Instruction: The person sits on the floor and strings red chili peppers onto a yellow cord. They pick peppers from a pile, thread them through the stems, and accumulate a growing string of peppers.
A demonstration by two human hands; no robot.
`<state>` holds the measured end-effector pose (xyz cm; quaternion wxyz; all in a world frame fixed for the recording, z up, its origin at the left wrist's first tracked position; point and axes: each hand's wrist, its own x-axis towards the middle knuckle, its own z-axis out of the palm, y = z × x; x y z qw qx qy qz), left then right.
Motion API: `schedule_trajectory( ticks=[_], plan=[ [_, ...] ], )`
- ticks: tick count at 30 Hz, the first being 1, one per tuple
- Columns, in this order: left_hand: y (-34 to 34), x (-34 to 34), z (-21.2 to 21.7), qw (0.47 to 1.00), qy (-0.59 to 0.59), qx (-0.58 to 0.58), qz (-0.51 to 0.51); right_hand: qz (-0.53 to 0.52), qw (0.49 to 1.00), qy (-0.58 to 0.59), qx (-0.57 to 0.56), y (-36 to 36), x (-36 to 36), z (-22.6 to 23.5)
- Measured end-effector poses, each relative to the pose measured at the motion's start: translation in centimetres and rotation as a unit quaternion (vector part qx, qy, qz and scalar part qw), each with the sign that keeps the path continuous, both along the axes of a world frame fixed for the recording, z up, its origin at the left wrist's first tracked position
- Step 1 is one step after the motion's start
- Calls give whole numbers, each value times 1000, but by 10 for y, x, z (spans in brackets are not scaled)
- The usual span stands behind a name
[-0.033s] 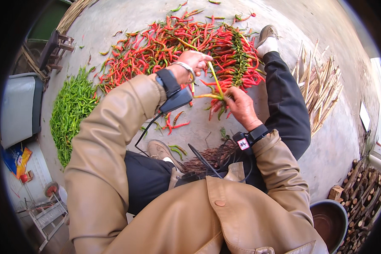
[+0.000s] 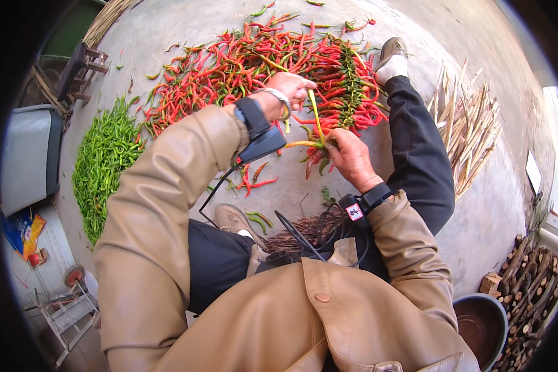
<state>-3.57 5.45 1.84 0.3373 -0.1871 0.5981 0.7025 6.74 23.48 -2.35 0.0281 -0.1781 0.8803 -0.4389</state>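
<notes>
My left hand is closed on a yellow-green strip, which runs taut down to my right hand. The right fingers pinch the strip's lower end together with the stems of a small bunch of chili peppers, red and green, whose tips hang below. One yellowish pepper points left out of the bunch. What the fingertips do at the stems is partly hidden. Just beyond my hands lies a long string of red chilies, their green stems lined up along its middle.
A heap of loose red chilies spreads ahead on the concrete floor, with a green chili pile at left. Dry stalks lie right of my outstretched leg. Dark twigs lie between my legs. A basin and stacked logs stand lower right.
My left hand has shifted slightly right and down with the strip. My right hand has turned a little at the stems, and the bunch still hangs from it.
</notes>
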Motion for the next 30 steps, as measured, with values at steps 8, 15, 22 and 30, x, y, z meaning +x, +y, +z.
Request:
schedule_trajectory(
  ticks=[8, 15, 22, 30],
  plan=[
    [73, -20, -42, 686, 515, -195, -476, 204, 925, 214, 239, -6, -6, -6],
    [112, 35, -19, 690, 473, -190, -514, 147, 965, -108, 186, -7, 7, -21],
    [48, 10, -32, 894, 306, 3, -327, -62, 989, -117, -68, -3, -4, -2],
    [14, 41, -50, 905, 169, 2, -390, -121, 933, -262, -215, -2, -5, -21]
  ],
)
